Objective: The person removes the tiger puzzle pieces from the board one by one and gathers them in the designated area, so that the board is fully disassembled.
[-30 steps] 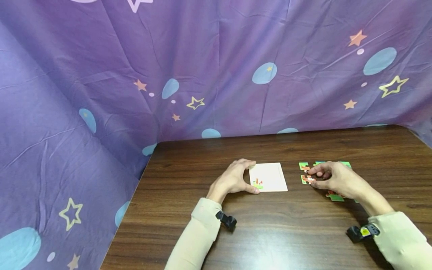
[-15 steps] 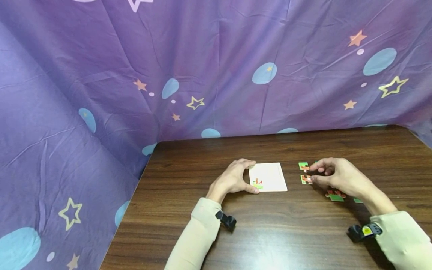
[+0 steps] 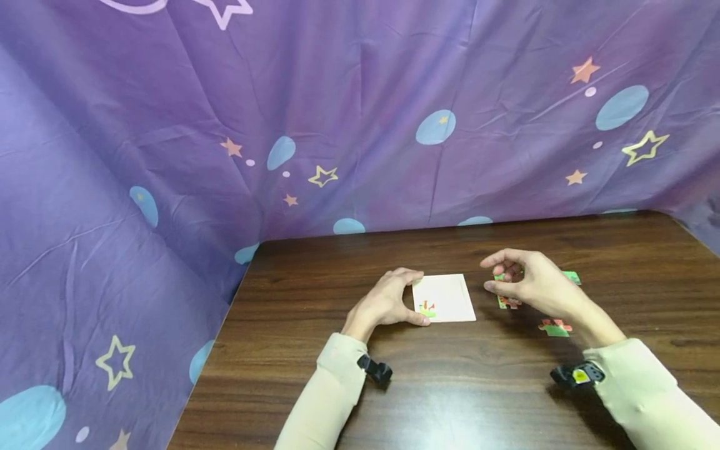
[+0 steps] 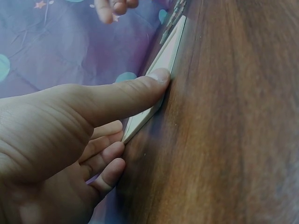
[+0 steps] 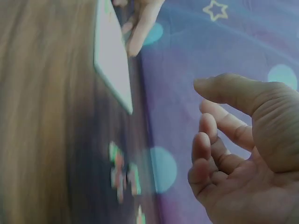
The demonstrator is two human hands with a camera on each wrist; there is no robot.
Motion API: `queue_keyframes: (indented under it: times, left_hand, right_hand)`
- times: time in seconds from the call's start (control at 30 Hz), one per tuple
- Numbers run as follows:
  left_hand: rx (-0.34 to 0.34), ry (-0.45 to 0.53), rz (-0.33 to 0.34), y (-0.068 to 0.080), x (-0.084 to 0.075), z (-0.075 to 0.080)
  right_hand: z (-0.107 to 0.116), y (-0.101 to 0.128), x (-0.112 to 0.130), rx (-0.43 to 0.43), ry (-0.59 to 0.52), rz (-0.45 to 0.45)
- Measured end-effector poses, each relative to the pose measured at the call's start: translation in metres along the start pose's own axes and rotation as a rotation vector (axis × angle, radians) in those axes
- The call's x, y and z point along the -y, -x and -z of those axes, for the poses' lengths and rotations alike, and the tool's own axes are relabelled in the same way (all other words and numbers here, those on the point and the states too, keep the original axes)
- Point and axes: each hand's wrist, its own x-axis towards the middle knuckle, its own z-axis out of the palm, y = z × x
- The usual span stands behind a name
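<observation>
A white square puzzle tray lies flat on the table, with a small green and orange puzzle piece in its near left corner. My left hand grips the tray's left side, thumb at the near edge and fingers at the far one. To the right, my right hand hovers over loose puzzle pieces, partly hiding them. In the right wrist view its thumb and loosely bent fingers stand apart with nothing between them.
Another green and red puzzle piece lies nearer the front, below my right hand. A green piece shows behind that hand. A purple patterned curtain hangs along the back and left of the brown table.
My right hand has lifted from the loose pieces and moved left toward the tray. The left hand stays on the tray. The head view has shifted slightly.
</observation>
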Motion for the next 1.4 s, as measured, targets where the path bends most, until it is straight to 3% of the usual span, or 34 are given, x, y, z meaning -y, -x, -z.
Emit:
queue_keyframes:
  times: [0.3, 0.6, 0.97, 1.4]
  left_hand:
    - [-0.003, -0.02, -0.013, -0.001, -0.001, 0.0]
    - [-0.012, 0.006, -0.005, 0.0, -0.001, 0.003]
    - [-0.007, 0.019, -0.02, 0.001, 0.002, -0.001]
    - [0.05, 0.046, -0.015, 0.001, 0.007, 0.005]
  right_hand:
    - [-0.034, -0.019, 0.011, 0.053, -0.059, 0.022]
    - [-0.06, -0.022, 0.006, 0.203, -0.209, 0.02]
    - [-0.072, -0.019, -0.004, 0.239, -0.11, -0.019]
    - [-0.078, -0.015, -0.002, 0.212, -0.013, 0.065]
